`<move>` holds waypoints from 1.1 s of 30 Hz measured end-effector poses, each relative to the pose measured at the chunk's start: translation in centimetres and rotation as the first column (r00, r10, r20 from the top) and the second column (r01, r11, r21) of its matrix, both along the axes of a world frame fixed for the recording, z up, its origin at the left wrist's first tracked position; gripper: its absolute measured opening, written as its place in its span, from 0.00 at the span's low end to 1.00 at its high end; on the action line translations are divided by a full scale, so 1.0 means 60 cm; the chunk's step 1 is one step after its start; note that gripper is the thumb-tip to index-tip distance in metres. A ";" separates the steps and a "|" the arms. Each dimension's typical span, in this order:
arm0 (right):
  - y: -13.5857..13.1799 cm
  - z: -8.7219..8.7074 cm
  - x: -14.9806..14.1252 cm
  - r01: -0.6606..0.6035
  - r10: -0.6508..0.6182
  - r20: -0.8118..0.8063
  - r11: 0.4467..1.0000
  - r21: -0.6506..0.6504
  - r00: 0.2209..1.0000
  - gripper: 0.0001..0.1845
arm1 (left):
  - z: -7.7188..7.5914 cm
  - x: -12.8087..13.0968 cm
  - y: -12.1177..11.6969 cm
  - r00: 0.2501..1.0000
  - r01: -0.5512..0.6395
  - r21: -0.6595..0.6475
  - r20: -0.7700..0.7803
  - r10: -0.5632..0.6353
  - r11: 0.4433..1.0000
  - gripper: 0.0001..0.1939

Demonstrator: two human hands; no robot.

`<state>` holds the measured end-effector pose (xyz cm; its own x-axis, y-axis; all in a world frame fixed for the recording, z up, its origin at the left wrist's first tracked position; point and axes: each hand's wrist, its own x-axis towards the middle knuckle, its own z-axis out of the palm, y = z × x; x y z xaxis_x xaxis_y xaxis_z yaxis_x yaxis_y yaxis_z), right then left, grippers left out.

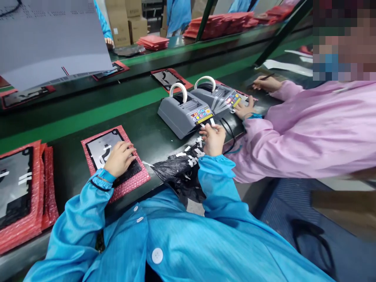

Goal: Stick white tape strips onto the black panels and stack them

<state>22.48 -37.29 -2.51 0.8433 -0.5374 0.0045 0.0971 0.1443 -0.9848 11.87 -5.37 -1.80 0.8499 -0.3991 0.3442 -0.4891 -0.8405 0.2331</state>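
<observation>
My left hand (120, 158) lies with its fingers spread over a thin black and silver panel (100, 145), partly hiding it. Under the panel is a sheet of pink bubble wrap (135, 183). My right hand (214, 139) is at the front of a grey tape dispenser (185, 113), its fingertips pinched on a short strip of white tape (202, 126). Another white strip (212, 122) shows by those fingers at the dispenser's outlet. Below my right hand, a crumpled black plastic bag (176, 166) with bits of white tape on it hangs at the bench edge.
A second tape dispenser (216, 96) stands beside the first. At right, a co-worker in a pink sleeve (273, 129) works close by. Stacked panels in red bubble wrap (48, 184) lie at left. More panels (170, 79) lie along the green line (129, 98). A white sheet (53, 39) hangs upper left.
</observation>
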 end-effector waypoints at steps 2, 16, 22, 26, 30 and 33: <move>-0.002 -0.001 0.006 0.015 -0.015 -0.004 1.000 -0.004 1.000 0.22 | -0.001 0.004 0.000 1.000 -0.008 -0.012 -0.008 0.008 1.000 0.13; 0.142 0.076 -0.121 -0.697 0.755 0.010 0.611 -0.376 0.656 0.23 | 0.058 0.002 -0.059 0.972 -0.119 -0.368 -0.232 0.032 0.922 0.13; 0.220 0.055 -0.103 -0.855 0.889 -0.048 0.421 -0.302 0.455 0.23 | 0.052 -0.018 -0.025 0.941 -0.278 -0.413 -0.298 0.160 0.867 0.10; 0.245 0.037 -0.089 -0.872 0.887 -0.045 0.441 -0.212 0.460 0.25 | 0.035 -0.030 -0.001 0.898 -0.404 -0.450 -0.363 0.250 0.796 0.08; 0.267 0.030 -0.090 -0.905 0.912 -0.056 0.392 -0.163 0.405 0.25 | 0.026 -0.034 0.009 0.887 -0.425 -0.466 -0.387 0.253 0.776 0.08; 0.279 0.025 -0.088 -0.909 0.912 -0.065 0.394 -0.135 0.404 0.26 | 0.023 -0.033 0.012 0.881 -0.433 -0.466 -0.399 0.254 0.772 0.09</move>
<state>17.21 -20.52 -1.01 0.8293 0.5583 0.0222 0.0042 0.0334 -0.9994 9.90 -4.66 -0.41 0.9869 0.1088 0.1188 -0.0226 -0.6368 0.7707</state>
